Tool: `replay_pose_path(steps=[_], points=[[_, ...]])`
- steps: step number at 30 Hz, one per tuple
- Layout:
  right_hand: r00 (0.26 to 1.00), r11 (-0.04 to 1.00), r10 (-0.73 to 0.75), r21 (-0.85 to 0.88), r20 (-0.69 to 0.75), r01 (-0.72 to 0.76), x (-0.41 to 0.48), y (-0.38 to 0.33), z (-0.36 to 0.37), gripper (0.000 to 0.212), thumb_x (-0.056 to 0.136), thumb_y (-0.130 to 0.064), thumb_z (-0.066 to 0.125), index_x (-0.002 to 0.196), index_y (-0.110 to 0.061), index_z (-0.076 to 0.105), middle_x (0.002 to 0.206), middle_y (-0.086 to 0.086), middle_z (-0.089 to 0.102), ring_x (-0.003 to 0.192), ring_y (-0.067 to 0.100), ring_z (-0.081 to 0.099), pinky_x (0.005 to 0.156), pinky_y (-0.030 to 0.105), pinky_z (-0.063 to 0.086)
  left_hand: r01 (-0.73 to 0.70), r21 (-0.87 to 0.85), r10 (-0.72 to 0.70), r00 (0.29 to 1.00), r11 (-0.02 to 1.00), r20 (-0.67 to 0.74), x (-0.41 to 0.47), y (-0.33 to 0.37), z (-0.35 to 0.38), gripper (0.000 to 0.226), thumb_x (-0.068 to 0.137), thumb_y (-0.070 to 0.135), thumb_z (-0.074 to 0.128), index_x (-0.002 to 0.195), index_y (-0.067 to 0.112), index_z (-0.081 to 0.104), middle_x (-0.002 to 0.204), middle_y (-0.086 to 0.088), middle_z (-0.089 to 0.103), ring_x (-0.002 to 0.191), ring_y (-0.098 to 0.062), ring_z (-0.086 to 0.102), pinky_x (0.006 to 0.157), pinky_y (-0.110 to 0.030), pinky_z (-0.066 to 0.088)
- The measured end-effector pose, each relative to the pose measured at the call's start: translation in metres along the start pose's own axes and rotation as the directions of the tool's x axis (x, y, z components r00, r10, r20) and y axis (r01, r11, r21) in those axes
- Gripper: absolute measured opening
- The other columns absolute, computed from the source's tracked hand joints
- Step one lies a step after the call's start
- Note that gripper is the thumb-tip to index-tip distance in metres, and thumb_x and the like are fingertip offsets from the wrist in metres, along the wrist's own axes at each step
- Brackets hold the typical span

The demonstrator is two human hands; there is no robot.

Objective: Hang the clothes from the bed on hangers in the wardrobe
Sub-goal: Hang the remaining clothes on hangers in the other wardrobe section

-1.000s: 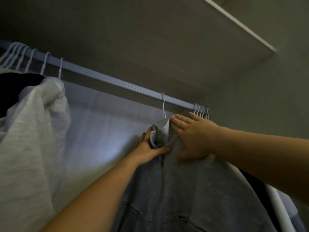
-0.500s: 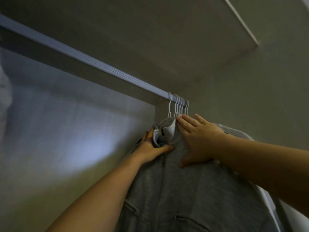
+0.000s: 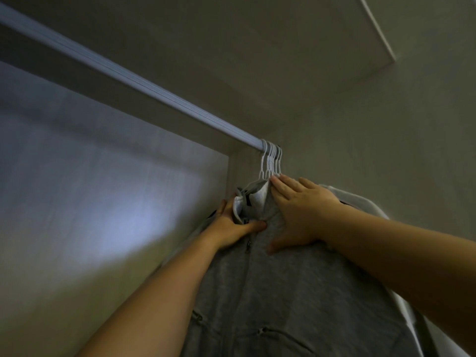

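The grey jacket hangs at the rail's far end. My left hand grips its collar, and my right hand presses flat beside it. I can't see what clothes remain.

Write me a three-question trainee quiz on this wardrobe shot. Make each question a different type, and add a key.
1. True or false: the grey zip-front jacket hangs from a white wire hanger hooked over the pale wardrobe rail.
2. Where on the rail is that hanger? A) alone mid-rail B) at the right end, beside the other white hanger hooks C) off the rail
3. Fill in: the ___ hand grips the jacket's collar while the other lies flat on its front.

Key: 1 true. 2 B. 3 left: the left hand grips the collar and the right hand lies flat.
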State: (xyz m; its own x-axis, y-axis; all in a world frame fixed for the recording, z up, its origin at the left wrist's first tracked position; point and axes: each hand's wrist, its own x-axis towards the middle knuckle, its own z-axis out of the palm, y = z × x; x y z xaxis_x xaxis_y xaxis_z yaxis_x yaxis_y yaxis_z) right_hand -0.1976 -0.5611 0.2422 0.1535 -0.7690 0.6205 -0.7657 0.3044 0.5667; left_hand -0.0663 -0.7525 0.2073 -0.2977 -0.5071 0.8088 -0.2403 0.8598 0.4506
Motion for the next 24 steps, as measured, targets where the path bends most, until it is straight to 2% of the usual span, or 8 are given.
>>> replay_pose_path(steps=[3,6,8,11,14,16,19,24], points=[[1.0,1.0,-0.003,0.028,0.005,0.003,-0.004,-0.003,-0.006,0.131,0.066,-0.091,0.043,0.154,-0.012,-0.013,0.161,0.004,-0.021,0.149,0.02,-0.015,0.122,0.042,-0.001,-0.015,0.042,0.014,1.0,0.999,0.023,-0.004,0.006,-0.008,0.114,0.045,0.091,0.072,0.144,0.051,0.034,0.151,0.01,0.037,0.139,-0.02,0.038,0.113,-0.049,0.037],[1.0,0.989,-0.013,0.146,-0.001,0.013,-0.015,-0.003,-0.019,0.12,0.075,-0.084,0.045,0.155,-0.013,-0.01,0.162,0.003,-0.015,0.15,0.019,-0.008,0.122,0.039,0.001,-0.003,0.054,0.003,1.0,0.999,0.011,-0.006,0.004,-0.019,0.11,0.047,0.087,0.076,0.142,0.051,0.037,0.146,0.013,0.047,0.134,-0.015,0.046,0.11,-0.047,0.042],[0.999,0.974,-0.021,0.225,-0.029,0.027,-0.025,-0.002,-0.025,0.111,0.08,-0.078,0.046,0.156,-0.015,-0.005,0.163,0.002,-0.009,0.15,0.019,-0.001,0.122,0.036,0.003,0.004,0.059,-0.004,1.0,0.998,0.003,-0.016,0.01,-0.027,0.104,0.049,0.083,0.078,0.14,0.052,0.04,0.142,0.015,0.052,0.13,-0.011,0.051,0.109,-0.044,0.044],[0.997,0.949,-0.02,0.311,-0.074,0.042,-0.042,-0.003,-0.03,0.1,0.085,-0.071,0.046,0.156,-0.018,0.002,0.164,0.001,-0.003,0.15,0.019,0.003,0.121,0.036,0.002,0.004,0.041,-0.004,1.0,0.999,0.013,-0.039,0.028,-0.038,0.101,0.053,0.079,0.078,0.141,0.043,0.043,0.139,0.017,0.055,0.128,-0.008,0.052,0.111,-0.041,0.042],[0.989,0.894,0.003,0.443,-0.148,0.063,-0.059,-0.006,-0.038,0.088,0.088,-0.067,0.047,0.155,-0.02,0.013,0.163,0.0,0.008,0.149,0.019,0.01,0.12,0.036,0.007,0.072,0.051,-0.071,0.997,0.996,-0.028,-0.057,0.043,-0.046,0.098,0.056,0.082,0.075,0.14,0.046,0.04,0.141,0.013,0.053,0.13,-0.012,0.051,0.11,-0.047,0.042],[0.974,0.854,0.024,0.512,-0.225,0.098,-0.071,-0.009,-0.044,0.082,0.089,-0.064,0.049,0.153,-0.021,0.022,0.161,-0.001,0.02,0.147,0.019,0.019,0.12,0.038,0.013,0.095,0.134,-0.084,0.992,0.986,-0.091,-0.072,0.063,-0.052,0.091,0.07,0.076,0.07,0.147,0.044,0.034,0.152,0.009,0.043,0.138,-0.019,0.043,0.114,-0.049,0.036],[0.941,0.81,0.043,0.564,-0.335,0.164,-0.084,-0.014,-0.047,0.072,0.089,-0.06,0.051,0.148,-0.024,0.03,0.156,-0.003,0.031,0.143,0.018,0.027,0.118,0.039,0.018,0.146,0.394,-0.081,0.981,0.907,-0.177,-0.097,0.094,-0.066,0.087,0.088,0.061,0.059,0.157,0.028,0.017,0.163,-0.001,0.02,0.149,-0.027,0.021,0.119,-0.047,0.024],[0.888,0.731,0.045,0.621,-0.457,0.282,-0.1,-0.02,-0.048,0.07,0.09,-0.055,0.05,0.149,-0.025,0.029,0.154,-0.003,0.036,0.141,0.019,0.031,0.113,0.037,0.025,0.137,0.645,0.029,0.971,0.752,-0.239,-0.141,0.137,-0.097,0.063,0.094,0.055,0.052,0.149,0.028,0.036,0.154,0.0,0.037,0.14,-0.027,0.034,0.112,-0.045,0.033]])
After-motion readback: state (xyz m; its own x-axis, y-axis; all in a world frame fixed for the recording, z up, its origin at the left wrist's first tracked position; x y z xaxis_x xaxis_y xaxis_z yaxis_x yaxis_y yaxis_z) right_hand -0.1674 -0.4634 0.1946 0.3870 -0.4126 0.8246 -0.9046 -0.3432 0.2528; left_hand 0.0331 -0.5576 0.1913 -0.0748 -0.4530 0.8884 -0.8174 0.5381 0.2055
